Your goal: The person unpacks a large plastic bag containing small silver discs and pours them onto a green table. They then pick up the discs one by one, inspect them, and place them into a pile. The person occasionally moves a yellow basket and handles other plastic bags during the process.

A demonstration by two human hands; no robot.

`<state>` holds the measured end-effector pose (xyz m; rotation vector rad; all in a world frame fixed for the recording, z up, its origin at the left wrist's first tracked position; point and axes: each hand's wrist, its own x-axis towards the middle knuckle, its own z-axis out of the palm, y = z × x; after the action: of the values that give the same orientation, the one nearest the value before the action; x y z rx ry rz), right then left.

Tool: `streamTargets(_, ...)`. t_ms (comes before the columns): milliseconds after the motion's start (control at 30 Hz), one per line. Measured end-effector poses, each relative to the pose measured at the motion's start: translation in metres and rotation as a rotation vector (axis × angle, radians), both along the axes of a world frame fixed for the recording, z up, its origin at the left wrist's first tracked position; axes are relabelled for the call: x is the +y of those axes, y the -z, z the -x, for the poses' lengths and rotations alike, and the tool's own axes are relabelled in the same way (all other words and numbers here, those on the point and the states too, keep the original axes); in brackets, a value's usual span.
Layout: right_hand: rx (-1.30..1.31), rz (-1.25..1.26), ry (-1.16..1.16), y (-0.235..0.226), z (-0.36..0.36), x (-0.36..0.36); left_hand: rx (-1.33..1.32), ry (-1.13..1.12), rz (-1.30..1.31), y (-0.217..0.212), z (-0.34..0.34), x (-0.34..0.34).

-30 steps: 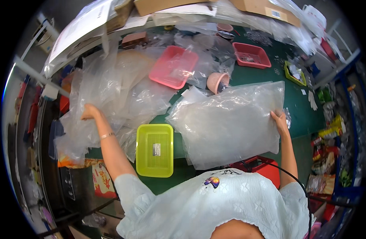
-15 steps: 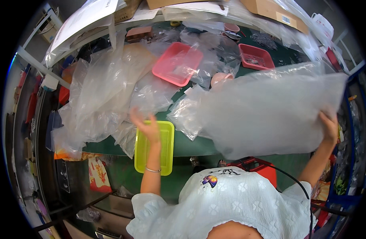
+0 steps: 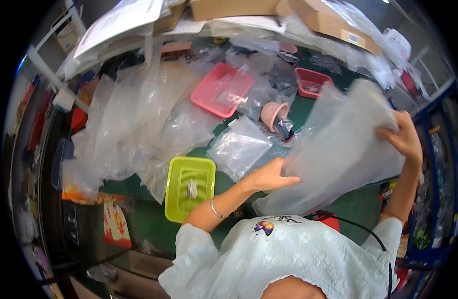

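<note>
A large, cloudy clear plastic bag (image 3: 333,144) hangs over the right side of the table, its upper part folded over. My right hand (image 3: 402,138) grips its upper right edge, thumb pressed against the film. At the bag's left edge is my left hand (image 3: 270,175), its thumb stretched away from the fingers; the fingertips are partly blurred and lie against or behind the film. Left of that arm sits a yellow-green basket (image 3: 170,192) with a small pale label inside. Flat clear bags (image 3: 239,147) lie just beyond my left hand.
Crumpled plastic bags (image 3: 124,124) cover the table's left side. A pink tray (image 3: 201,94), a tipped pink cup (image 3: 270,112) with dark pieces at its mouth, and a red tray (image 3: 313,75) with small parts stand farther back. Cardboard boxes (image 3: 239,9) line the shelf above.
My left hand has swung right from above the basket to the bag's edge. My right hand has lifted the bag's edge inward, folding it and uncovering the pink cup.
</note>
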<state>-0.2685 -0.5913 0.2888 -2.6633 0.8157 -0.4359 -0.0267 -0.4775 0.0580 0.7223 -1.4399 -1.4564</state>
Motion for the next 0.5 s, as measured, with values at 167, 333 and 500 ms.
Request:
streamTargets(167, -0.024, -0.018, 0.254, -0.005, 0.008, -0.021, 0.285, -0.005, -0.184, -0.010, -0.017, -0.009)
streamTargets(333, -0.679, -0.236, 0.461, 0.091, 0.102, -0.080, 0.627, 0.031, -0.249, 0.011, -0.065, -0.036)
streamTargets(500, -0.982, -0.908, 0.448, 0.241, 0.126, -0.081, 0.793, 0.116, -0.162, 0.016, -0.091, -0.049)
